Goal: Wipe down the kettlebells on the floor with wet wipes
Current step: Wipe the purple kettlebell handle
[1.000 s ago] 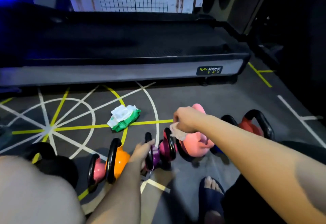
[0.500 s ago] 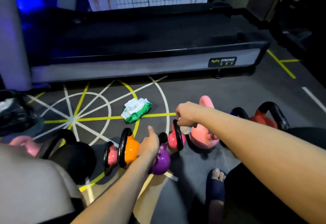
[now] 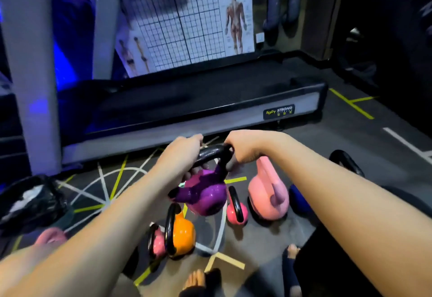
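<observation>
Step in hand: person is holding purple kettlebell (image 3: 207, 195) at mid-frame, seemingly lifted off floor, for handle wipe.
- Left hand (image 3: 181, 156) is curling round 9 o'clock end of black handle (image 3: 211, 153).
- Right hand (image 3: 244, 148) is clenching round 3 o'clock end. Whether wipe is lying under it: cannot tell.

Next move, likely: right hand rubbing along handle, left hand bearing weight.

Room:
- Orange kettlebell (image 3: 182, 231) is sitting close beneath at 6 o'clock.
- Large pink kettlebell (image 3: 266, 194) is crowding 3 o'clock.
- Treadmill edge (image 3: 210, 125) is lying at 12 o'clock.
- Open floor (image 3: 105, 194) is lying at 9 o'clock.
</observation>
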### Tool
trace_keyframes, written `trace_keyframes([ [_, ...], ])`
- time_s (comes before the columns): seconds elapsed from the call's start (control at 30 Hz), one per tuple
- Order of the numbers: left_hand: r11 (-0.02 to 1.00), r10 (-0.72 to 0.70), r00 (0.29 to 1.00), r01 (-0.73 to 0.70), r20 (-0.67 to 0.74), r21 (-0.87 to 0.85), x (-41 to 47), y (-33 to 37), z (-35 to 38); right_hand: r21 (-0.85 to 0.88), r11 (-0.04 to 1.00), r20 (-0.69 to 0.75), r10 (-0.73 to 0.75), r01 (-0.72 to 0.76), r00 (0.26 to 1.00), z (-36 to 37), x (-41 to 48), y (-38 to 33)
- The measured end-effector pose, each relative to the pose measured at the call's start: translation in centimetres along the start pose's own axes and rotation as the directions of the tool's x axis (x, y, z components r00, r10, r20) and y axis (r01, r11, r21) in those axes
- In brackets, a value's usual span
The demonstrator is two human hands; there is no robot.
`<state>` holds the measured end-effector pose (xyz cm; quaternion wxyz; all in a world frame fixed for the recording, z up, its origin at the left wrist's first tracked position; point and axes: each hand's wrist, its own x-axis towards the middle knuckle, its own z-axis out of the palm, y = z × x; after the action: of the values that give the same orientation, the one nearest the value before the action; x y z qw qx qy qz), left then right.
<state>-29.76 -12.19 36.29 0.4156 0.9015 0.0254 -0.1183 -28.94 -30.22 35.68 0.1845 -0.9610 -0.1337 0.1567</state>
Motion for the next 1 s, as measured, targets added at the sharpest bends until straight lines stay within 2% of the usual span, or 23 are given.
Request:
trace_keyframes([
  [0.1, 0.992, 0.090, 0.996, -0.089, -0.007, 0.094, 0.6, 1.6, -1.3, 0.021, 1.000, -0.038, -0.003, 0.004, 0.999, -1.5, -0.5, -0.5],
  [0.23, 0.956, 0.133, 0.991, -0.132, 0.015, 0.263, 3.6, 2.6, 0.0, -0.149, 0.989, -0.015, 0.016, -0.018, 1.000, -2.6, 0.6, 0.1],
  [0.33, 0.970, 0.119, 0.991, -0.129, 0.062, 0.206, 6.4, 1.1, 2.5, -0.300, 0.953, -0.024, 0.033, -0.039, 0.999, -2.1, 2.0, 1.8],
  [0.43, 0.983, 0.137, 0.978, -0.153, 0.158, 0.099, 9.1, 0.7, 5.3, -0.365, 0.926, -0.048, 0.087, -0.099, 0.995, -1.6, 3.6, 4.2],
  [0.6, 0.935, 0.289, 0.941, -0.317, 0.177, 0.161, 12.9, 3.2, 8.7, -0.350, 0.908, -0.062, 0.221, -0.229, 0.973, -2.4, 3.9, 8.6],
  [0.67, 0.941, 0.286, 0.925, -0.320, 0.251, 0.108, 14.2, 3.4, 10.0, -0.335, 0.901, -0.093, 0.259, -0.276, 0.961, -2.7, 4.1, 10.0],
  [0.83, 0.936, 0.329, 0.888, -0.352, 0.321, 0.016, 15.9, 4.5, 13.1, -0.295, 0.872, -0.116, 0.373, -0.390, 0.921, -3.2, 4.8, 13.9],
  [1.0, 0.928, 0.352, 0.847, -0.371, 0.397, -0.030, 16.7, 5.3, 15.2, -0.280, 0.861, -0.105, 0.412, -0.425, 0.905, -3.1, 4.6, 16.3],
])
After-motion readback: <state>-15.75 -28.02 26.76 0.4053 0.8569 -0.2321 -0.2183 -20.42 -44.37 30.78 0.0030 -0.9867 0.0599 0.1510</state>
